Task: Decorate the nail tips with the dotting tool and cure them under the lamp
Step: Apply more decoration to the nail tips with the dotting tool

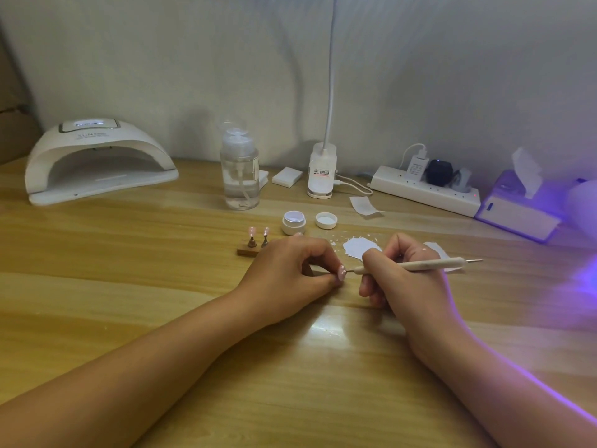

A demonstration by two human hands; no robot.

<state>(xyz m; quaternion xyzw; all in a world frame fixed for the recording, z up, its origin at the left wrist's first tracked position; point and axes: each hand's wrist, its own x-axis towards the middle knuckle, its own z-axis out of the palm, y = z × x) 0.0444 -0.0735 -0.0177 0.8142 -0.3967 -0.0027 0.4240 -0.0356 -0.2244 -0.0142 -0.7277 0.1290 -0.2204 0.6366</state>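
Observation:
My left hand (pixel 290 273) pinches a pink nail tip (pixel 341 273) on its small stand, low over the wooden table. In my right hand (pixel 403 279) I grip a pale dotting tool (pixel 429 264) like a pen, and its metal point touches that nail tip. Two more pink nail tips (pixel 257 231) stand upright on a small wooden holder (pixel 248 252) just left of my left hand. An open white gel jar (pixel 293 222) and its lid (pixel 326 220) sit behind my hands. The white curing lamp (pixel 97 163) stands at the far left.
A clear pump bottle (pixel 239 169), a clip-on desk lamp base (pixel 321 171), a power strip (pixel 426 189) and a tissue box (pixel 517 205) line the back of the table. White paper scraps (pixel 360 248) lie behind my right hand. Purple light glows at the right edge.

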